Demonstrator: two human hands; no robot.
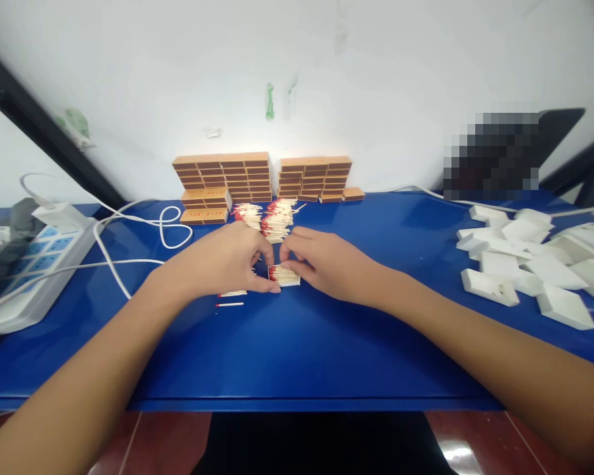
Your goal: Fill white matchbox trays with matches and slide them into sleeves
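A small white matchbox tray filled with red-tipped matches lies on the blue table between my hands. My left hand grips the tray's left end, thumb at the front corner and index finger at the back. My right hand is closed at the tray's back right, fingertips pinched above the matches; whatever they hold is too small to make out. Just behind are two heaps of loose matches. More matches show partly under my left hand, and a single match lies in front of them.
Stacked brown matchboxes stand against the wall, with a second stack to their right. White empty trays are piled at the right. On the left are a power strip and looping white cables. A dark object leans at the back right.
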